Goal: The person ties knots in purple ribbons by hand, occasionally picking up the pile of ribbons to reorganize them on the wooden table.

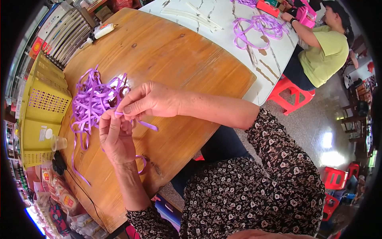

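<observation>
Above the wooden table, my left hand (116, 139) and my right hand (157, 99) meet fingertip to fingertip. Both are closed in a pinch on a narrow purple ribbon (119, 113), of which only a short bit shows between the fingers. One flat ribbon end (148, 126) sticks out below my right hand, and a loop (141, 163) hangs beside my left wrist. Just beyond my hands lies a tangled heap of the same purple ribbon (89, 99), with a strand trailing toward the table's left edge. My fingers cover part of the heap.
A yellow perforated basket (45, 131) and a clear plastic cup (59, 143) stand at the left edge. A white glue gun (104, 30) lies at the far left. On the adjoining marble-patterned table (223, 12) is more purple ribbon (258, 30); a person (324, 51) sits there on a red stool (291, 95).
</observation>
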Demonstrator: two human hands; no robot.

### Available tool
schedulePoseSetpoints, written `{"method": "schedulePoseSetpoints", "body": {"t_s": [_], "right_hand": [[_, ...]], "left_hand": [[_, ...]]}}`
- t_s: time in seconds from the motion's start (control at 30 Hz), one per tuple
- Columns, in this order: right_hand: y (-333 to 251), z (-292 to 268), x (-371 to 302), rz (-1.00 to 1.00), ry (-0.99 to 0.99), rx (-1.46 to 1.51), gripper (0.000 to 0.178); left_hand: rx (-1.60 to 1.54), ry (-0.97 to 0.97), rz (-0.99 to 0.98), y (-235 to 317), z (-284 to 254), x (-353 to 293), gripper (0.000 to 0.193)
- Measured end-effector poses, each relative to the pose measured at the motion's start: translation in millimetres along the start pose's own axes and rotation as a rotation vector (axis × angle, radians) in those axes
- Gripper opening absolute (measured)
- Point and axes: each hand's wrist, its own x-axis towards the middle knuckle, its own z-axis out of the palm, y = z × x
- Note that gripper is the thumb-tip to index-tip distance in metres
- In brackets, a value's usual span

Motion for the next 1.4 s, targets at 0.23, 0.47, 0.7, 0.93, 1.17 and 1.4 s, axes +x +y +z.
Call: {"method": "schedulePoseSetpoints", "body": {"t_s": [0.23, 0.47, 0.7, 0.93, 1.17, 1.4], "right_hand": [[-8, 8, -5, -0.056, 0.094, 0.035, 0.021], [-7, 15, -5, -0.549, 0.128, -1.037, 0.024], [0, 14, -1, -0.768, 0.181, -1.402, 0.024], [-2, 20, -5, -0.532, 0.226, -1.258, 0.022], [-11, 13, -4, -0.195, 0.074, -0.715, 0.018], [-9, 18, -6, -0.45, 0.092, -1.102, 0.015]], "left_hand": [[0.076, -0.002, 0.171, -12, 7, -6, 0.011], [0.076, 0.094, 0.173, -14, 10, -8, 0.013], [-0.002, 0.148, 0.066, -13, 11, -10, 0.01], [0.207, 0.179, 0.093, -12, 9, -10, 0.006], [0.091, 0.143, 0.067, -8, 12, -13, 0.008], [0.207, 0.178, 0.094, -7, 12, -15, 0.008]]}}
